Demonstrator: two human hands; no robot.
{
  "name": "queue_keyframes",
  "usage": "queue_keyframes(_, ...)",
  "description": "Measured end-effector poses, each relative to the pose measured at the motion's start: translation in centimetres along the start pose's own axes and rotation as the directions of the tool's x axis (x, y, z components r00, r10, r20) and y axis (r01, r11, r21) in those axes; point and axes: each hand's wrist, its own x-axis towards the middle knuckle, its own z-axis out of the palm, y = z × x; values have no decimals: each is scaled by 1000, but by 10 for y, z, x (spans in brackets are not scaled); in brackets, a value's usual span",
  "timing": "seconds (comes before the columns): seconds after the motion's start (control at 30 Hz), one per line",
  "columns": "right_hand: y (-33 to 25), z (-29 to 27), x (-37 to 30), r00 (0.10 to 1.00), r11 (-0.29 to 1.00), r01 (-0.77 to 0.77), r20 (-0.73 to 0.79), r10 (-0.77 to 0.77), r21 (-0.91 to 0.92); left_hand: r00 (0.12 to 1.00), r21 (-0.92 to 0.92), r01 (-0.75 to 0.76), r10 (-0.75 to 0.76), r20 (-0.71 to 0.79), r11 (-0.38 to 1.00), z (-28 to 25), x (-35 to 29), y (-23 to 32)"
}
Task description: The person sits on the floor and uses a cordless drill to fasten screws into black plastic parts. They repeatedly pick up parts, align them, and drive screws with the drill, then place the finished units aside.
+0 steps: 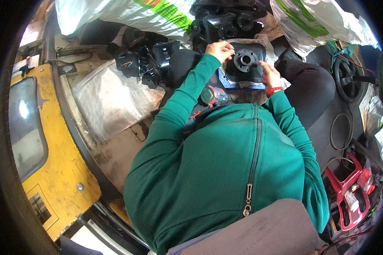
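A black moulded part [242, 75] with rounded corners lies in front of me, between my knees. On it stands a round black flange [245, 60] with a centre hole and several smaller holes around it. My left hand [220, 52] is at the flange's upper left, fingers pinched; whatever is between the fingertips is too small to make out. From the right, my right hand [270, 75], with a red bracelet at the wrist, reaches the flange's edge. Its thumb and fingers are closed together, and what they hold cannot be made out. Under the part shows a blue edge [227, 82].
By my lap rests a dark power tool [215, 96] with red trim. Similar black parts [230, 27] are heaped beyond, more [151, 61] at the left. White-and-green sacks [127, 17] hang over the far side. A yellow machine panel [57, 157] stands left, a red plastic frame [349, 193] right.
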Motion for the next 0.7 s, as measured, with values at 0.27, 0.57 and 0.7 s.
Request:
queue_keyframes(0.27, 35, -1, 62, 975, 872, 152, -77, -210, -465, 930, 377, -333, 368, -20, 864, 20, 30, -34)
queue_keyframes(0.57, 8, 8, 42, 997, 938, 81, 18, -80, -338, 911, 420, -393, 408, 57, 818, 18, 23, -35)
queue_keyframes(0.7, -3, 22, 24, 983, 956, 186, 54, -178, -227, 994, -22, -106, 106, 13, 994, 9, 21, -36)
